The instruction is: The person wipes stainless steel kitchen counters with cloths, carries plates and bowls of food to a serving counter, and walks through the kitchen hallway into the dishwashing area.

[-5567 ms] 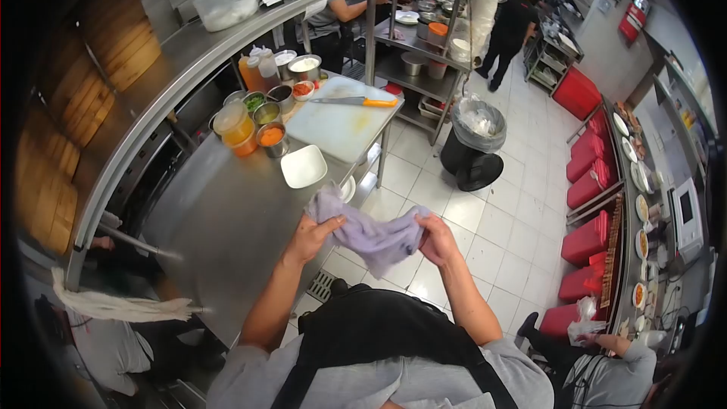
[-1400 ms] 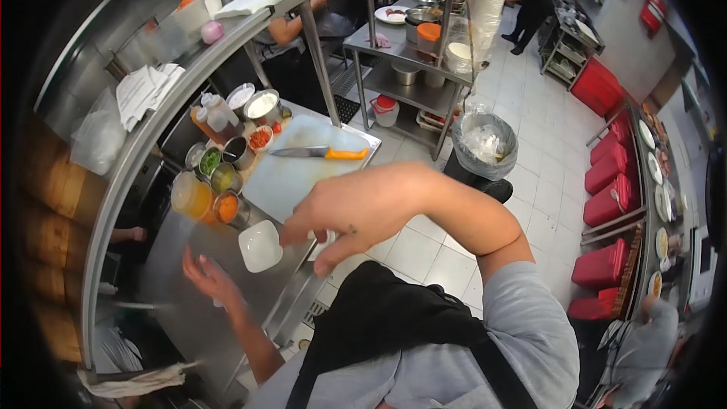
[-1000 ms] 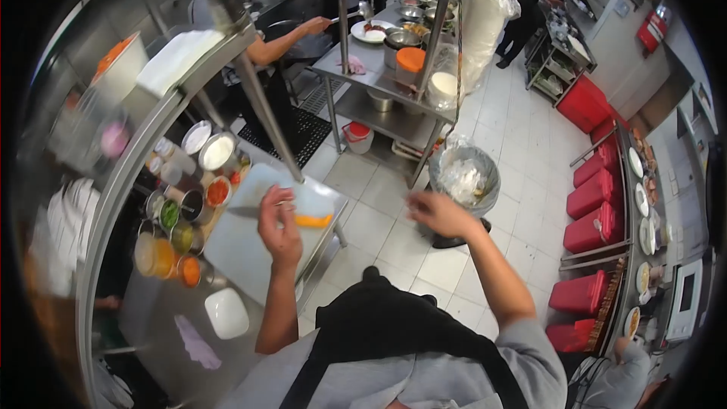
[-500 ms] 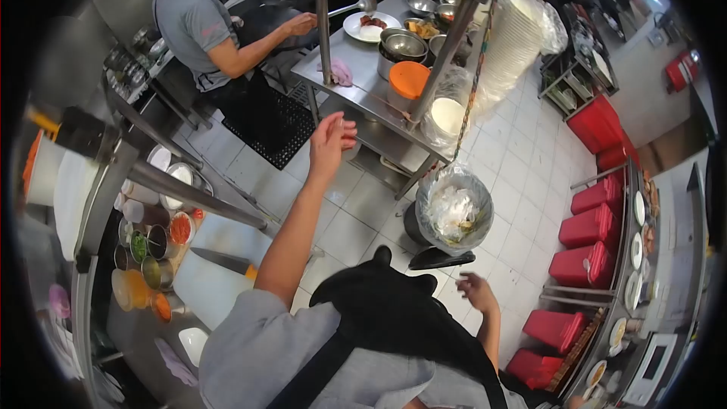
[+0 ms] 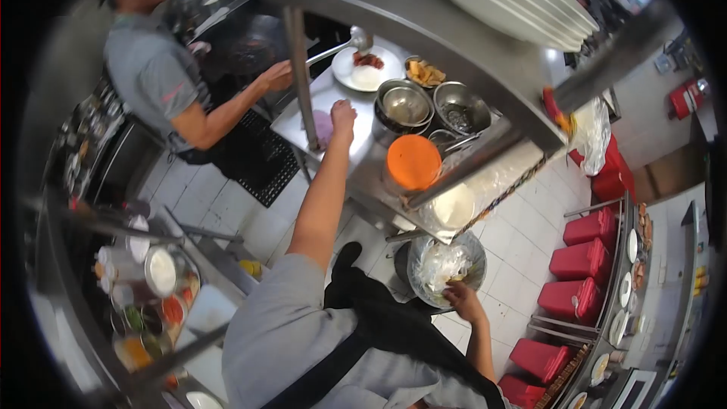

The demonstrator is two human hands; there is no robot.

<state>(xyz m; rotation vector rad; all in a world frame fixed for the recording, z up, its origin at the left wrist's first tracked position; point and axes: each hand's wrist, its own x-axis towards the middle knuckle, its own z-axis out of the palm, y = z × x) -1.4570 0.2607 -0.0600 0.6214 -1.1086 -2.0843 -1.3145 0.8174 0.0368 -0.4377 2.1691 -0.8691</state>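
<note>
My left hand (image 5: 343, 118) reaches out over the steel counter (image 5: 291, 130), fingers curled together. Anything inside them is hidden. Just left of it a purple cloth (image 5: 322, 126) lies by the shelf post. Beyond my fingertips is a white plate (image 5: 350, 70) with dark red pieces of food and a white mound. A co-worker's hand holds a ladle (image 5: 361, 39) over that plate. Metal bowls (image 5: 406, 104) stand to the right of my left hand. My right hand (image 5: 464, 301) hangs by the lined bin (image 5: 478, 273), fingers loosely bent and apart, with nothing visible in it.
A co-worker (image 5: 151, 68) stands at the left beyond the counter. An orange-lidded tub (image 5: 413, 162) sits near the counter's edge. Stacked white plates (image 5: 500, 0) rest on the overhead shelf (image 5: 424, 38). Red bins (image 5: 575, 257) line the right side. A cutting board (image 5: 210, 310) lies at lower left.
I have moved closer to the counter. My left hand has gone forward to beside the purple cloth and its fingers have closed. My right hand now overlaps the lined bin.
</note>
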